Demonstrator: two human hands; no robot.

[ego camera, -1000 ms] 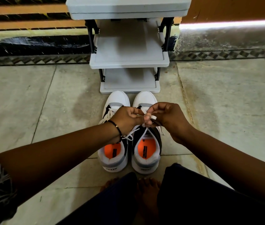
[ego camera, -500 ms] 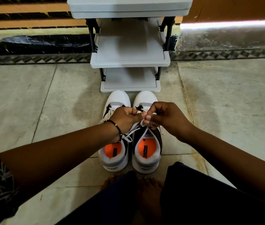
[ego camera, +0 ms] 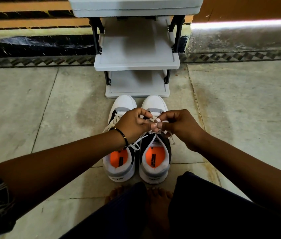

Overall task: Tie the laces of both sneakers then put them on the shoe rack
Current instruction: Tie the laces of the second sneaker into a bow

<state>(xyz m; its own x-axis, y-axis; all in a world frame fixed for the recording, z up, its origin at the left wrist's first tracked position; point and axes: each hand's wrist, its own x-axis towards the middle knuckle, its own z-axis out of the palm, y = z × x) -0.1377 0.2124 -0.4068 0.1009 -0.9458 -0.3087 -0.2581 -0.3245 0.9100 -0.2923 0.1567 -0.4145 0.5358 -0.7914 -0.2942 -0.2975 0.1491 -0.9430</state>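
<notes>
Both sneakers stood side by side on the floor point(ego camera: 50, 118), toes just before the shoe rack point(ego camera: 137, 61). The left hand point(ego camera: 134, 125) and right hand point(ego camera: 181, 126) each pinched the laces point(ego camera: 153, 135) over the right sneaker point(ego camera: 154, 163), its knot unfinished. The left sneaker point(ego camera: 119, 163) looked tied, though partly hidden; racking remained.

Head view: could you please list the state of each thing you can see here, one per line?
Right sneaker: upright on the floor, laces being tied.
Left sneaker: upright on the floor beside it, a lace end trailing loose.
Left hand: pinching a lace.
Right hand: pinching a lace.
Shoe rack: standing against the wall, no shoes on the shelves in view.
</notes>
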